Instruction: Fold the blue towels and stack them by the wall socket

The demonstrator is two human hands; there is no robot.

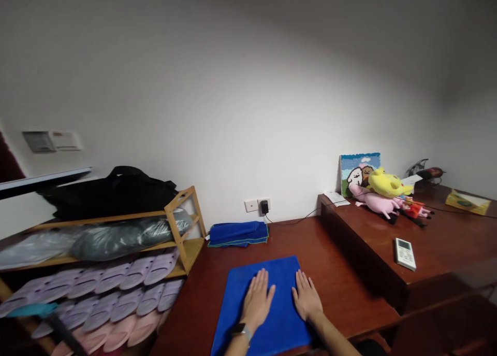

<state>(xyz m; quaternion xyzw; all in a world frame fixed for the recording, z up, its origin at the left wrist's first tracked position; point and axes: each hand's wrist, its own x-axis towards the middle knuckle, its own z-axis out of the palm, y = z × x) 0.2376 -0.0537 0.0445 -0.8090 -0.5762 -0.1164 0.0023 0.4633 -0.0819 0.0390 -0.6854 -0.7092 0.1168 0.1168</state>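
Note:
A blue cloth is spread out on the reddish-brown wooden table. My left hand lies flat on the middle of it, fingers stretched out and thumb apart, with a watch on the wrist. On the cloth's right edge rests my right hand, palm down and fingers extended. Neither hand grips anything. Behind the spread cloth, near the wall, sits a folded stack of blue cloth with greenish edging.
A wooden shoe rack with slippers and a black bag stands left. A raised desk at right bears plush toys, a remote control and a tissue pack. A cable runs from a plugged-in adapter.

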